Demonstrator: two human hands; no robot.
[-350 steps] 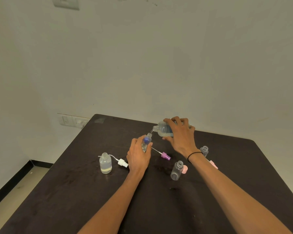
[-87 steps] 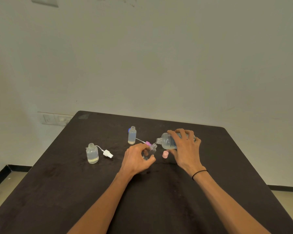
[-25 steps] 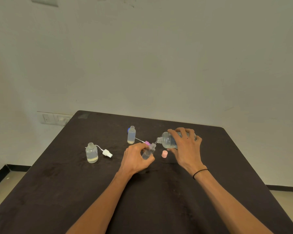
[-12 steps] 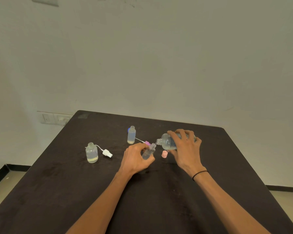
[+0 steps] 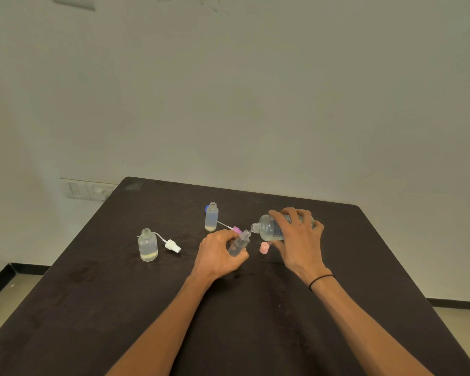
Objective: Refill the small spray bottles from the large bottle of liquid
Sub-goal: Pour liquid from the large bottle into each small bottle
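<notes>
My right hand [image 5: 299, 240] grips the large clear bottle [image 5: 269, 227], tipped on its side with its neck pointing left. My left hand [image 5: 217, 256] holds a small clear spray bottle [image 5: 239, 244], tilted, with its open mouth right at the large bottle's neck. A small open bottle [image 5: 211, 217] with liquid stands behind my left hand. Another, wider open bottle [image 5: 147, 245] with liquid stands at the left. Both hands are above the dark table [image 5: 120, 308].
A white spray head [image 5: 172, 245] with its tube lies beside the left bottle. A purple spray head [image 5: 236, 229] lies behind the held bottle, a pink cap [image 5: 264, 248] between my hands, a blue cap [image 5: 207, 208] behind the middle bottle. The wall is close behind.
Over the last second nothing has visibly moved; both hands keep the same pouring pose. Since 14 s ago, one filled bottle stands at the back and my left hand holds a different small bottle.
</notes>
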